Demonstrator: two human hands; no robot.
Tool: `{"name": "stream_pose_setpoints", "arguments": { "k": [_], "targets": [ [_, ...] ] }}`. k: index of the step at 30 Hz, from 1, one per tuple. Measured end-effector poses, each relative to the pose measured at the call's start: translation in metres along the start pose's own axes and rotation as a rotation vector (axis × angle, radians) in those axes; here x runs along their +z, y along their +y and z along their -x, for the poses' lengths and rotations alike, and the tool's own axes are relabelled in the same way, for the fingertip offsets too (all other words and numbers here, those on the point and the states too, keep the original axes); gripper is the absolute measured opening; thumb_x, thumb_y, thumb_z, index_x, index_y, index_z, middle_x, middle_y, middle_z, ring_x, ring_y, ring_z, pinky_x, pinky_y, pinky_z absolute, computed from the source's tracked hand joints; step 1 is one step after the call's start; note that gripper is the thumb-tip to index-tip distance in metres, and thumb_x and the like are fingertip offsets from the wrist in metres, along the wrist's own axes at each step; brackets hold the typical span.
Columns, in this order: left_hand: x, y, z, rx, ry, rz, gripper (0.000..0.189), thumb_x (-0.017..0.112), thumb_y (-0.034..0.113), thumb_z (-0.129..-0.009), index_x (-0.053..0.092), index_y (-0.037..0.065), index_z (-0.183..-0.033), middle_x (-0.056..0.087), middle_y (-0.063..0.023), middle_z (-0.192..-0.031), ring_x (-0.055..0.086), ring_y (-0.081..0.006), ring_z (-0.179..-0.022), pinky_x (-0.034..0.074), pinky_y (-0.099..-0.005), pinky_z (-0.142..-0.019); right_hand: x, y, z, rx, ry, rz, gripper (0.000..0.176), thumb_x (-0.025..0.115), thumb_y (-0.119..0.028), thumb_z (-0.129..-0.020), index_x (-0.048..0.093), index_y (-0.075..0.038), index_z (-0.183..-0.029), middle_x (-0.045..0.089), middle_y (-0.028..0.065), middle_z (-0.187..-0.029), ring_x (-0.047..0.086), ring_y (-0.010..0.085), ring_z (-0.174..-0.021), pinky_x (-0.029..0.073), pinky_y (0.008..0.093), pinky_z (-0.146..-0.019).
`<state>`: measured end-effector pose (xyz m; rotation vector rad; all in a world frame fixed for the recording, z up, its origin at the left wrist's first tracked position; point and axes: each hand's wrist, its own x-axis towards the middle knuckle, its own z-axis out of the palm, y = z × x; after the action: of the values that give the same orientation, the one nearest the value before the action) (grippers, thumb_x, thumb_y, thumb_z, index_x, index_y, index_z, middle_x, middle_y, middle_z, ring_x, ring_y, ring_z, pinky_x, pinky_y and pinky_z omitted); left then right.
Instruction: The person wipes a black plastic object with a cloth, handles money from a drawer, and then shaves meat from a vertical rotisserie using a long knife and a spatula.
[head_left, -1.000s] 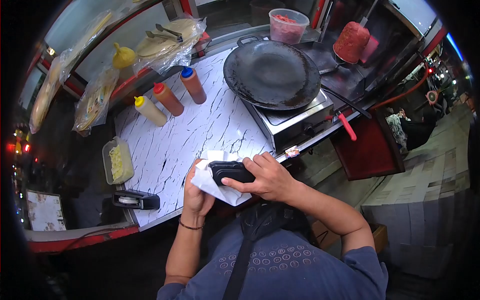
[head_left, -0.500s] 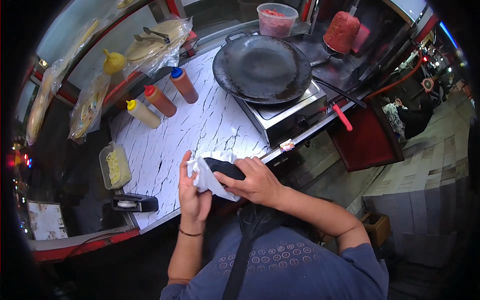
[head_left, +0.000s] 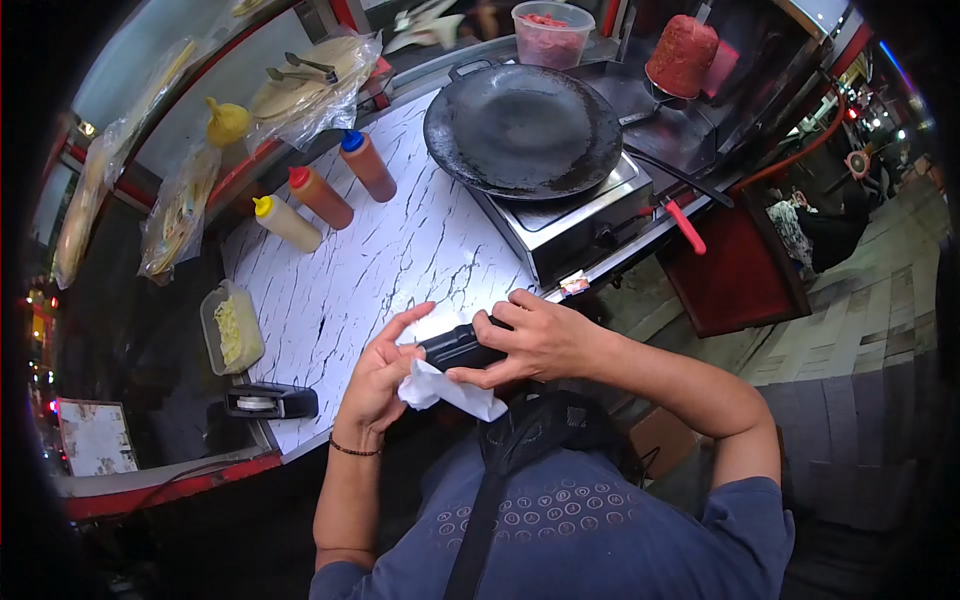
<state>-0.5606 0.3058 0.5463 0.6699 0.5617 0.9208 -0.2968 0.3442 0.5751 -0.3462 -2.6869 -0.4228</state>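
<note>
At the near edge of the white, black-veined marble-pattern worktop (head_left: pixel 390 255), the person's right hand (head_left: pixel 548 340) closes its grip around a black oblong case-like object (head_left: pixel 455 347), thumb underneath and fingers curled over the top. A crumpled white paper sheet (head_left: pixel 447 387) hangs under the object. The left hand (head_left: pixel 375 375), with a thin bracelet at the wrist, has its grip spread, fingers laid against the paper and the object's end. Both hands hover just above the worktop's edge. Near the left hand sit a black tape dispenser (head_left: pixel 270 401) and a clear plastic tub of pale yellow shreds (head_left: pixel 231 328). Further back, a round black iron pan (head_left: pixel 522 128) rests on a steel gas stove (head_left: pixel 580 228).
</note>
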Motion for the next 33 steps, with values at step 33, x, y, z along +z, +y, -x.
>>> {"name": "stream_pose_setpoints", "arguments": {
  "k": [33],
  "targets": [
    [0.042, -0.085, -0.012, 0.591, 0.340, -0.170, 0.059, 0.076, 0.011, -0.086, 0.039, 0.005, -0.132, 0.062, -0.0077, -0.112, 0.061, -0.0118, -0.097, 0.051, -0.0256, -0.082, 0.037, -0.068, 0.002, 0.749, 0.376, -0.758, 0.065, 0.069, -0.008, -0.083, 0.048, -0.022, -0.143, 0.052, 0.0162, -0.101, 0.054, 0.0325, -0.087, 0.047, 0.0397, -0.080]
  ]
}}
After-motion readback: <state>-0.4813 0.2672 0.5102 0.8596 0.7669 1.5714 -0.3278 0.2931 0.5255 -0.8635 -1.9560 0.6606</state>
